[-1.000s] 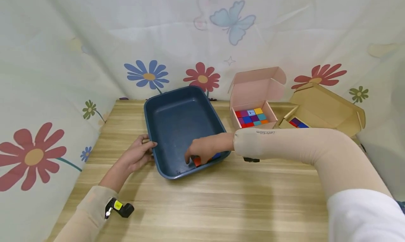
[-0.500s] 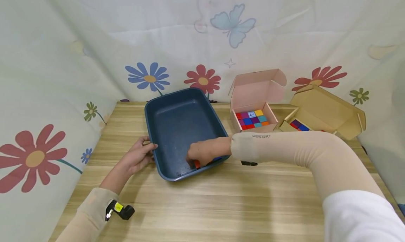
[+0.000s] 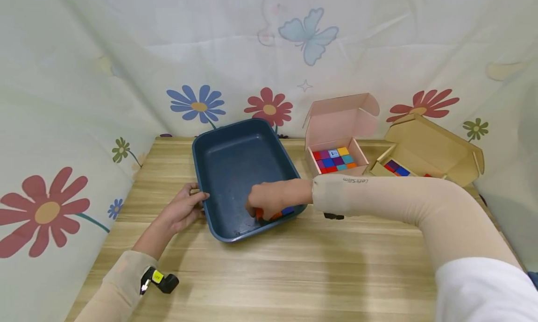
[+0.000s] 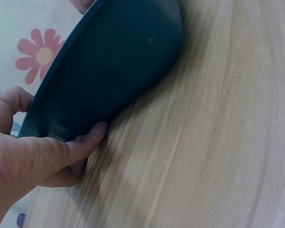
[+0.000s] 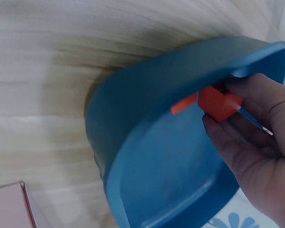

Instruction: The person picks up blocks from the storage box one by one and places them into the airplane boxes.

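A dark blue tray (image 3: 227,172) lies on the wooden table, slightly turned. My left hand (image 3: 183,209) grips its left wall, thumb over the rim and fingers against the outside, as the left wrist view shows on the tray side (image 4: 109,71). Inside the near right corner, my right hand (image 3: 271,198) pinches an orange-red block (image 5: 217,103) between thumb and fingers. Beside it, against the near wall, lies another orange block (image 5: 183,104). A blue block (image 3: 287,211) sits farther right in that corner, partly covered by the hand.
A pink box (image 3: 361,153) with its lid up holds several coloured blocks at the back. Right of it, a brown cardboard box (image 3: 437,149) stands with its lid up, with a few blocks inside, partly hidden by the right sleeve. A printed curtain (image 3: 235,41) hangs behind the table.
My right fingers have closed on the orange-red block in the tray corner, and the hand has shifted slightly. The left hand keeps its place on the rim.
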`<state>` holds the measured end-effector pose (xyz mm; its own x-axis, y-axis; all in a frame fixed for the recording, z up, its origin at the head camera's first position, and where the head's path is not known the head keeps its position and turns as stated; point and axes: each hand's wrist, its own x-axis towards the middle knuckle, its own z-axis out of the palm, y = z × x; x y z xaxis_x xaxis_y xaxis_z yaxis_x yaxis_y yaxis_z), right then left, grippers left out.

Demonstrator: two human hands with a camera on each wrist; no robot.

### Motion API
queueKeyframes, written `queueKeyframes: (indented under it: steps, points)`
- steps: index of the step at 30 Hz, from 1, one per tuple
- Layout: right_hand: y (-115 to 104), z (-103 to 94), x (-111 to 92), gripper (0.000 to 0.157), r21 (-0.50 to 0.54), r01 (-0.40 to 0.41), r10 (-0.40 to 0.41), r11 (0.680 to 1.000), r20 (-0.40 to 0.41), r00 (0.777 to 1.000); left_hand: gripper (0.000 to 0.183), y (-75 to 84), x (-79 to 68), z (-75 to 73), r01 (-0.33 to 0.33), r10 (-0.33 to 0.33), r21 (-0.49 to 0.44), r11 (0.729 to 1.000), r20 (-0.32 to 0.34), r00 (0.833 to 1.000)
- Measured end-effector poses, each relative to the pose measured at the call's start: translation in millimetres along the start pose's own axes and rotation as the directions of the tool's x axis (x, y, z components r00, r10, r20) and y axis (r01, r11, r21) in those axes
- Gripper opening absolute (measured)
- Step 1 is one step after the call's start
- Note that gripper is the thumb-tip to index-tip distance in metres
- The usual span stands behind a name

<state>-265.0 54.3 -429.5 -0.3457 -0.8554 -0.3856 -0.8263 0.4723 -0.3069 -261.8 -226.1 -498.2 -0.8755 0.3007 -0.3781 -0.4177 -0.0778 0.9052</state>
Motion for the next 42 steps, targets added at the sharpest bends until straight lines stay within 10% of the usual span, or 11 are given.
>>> queueKeyframes:
  steps: [16,34,42]
  points:
    - [12.9,-32.1,-54.9,0.026,0.059,-0.13,0.138,0.99,-0.154,0.978,0.054,0.6,0.8,-1.9,-0.002,0.002,-0.005,1.0,-0.012,1.0]
    - [60.7,0.6,-152.3,0.013,-0.031,-0.19,0.162,0.981,-0.403,0.901,0.053,-2.4,1.0,0.7,-0.002,0.002,-0.006,1.0,-0.014,1.0]
    - [86.9,9.7,-191.9,0.011,0.044,-0.317,0.308,0.947,-0.398,0.864,0.053,-5.1,1.6,-1.5,-0.008,0.008,-0.013,1.0,-0.016,1.0]
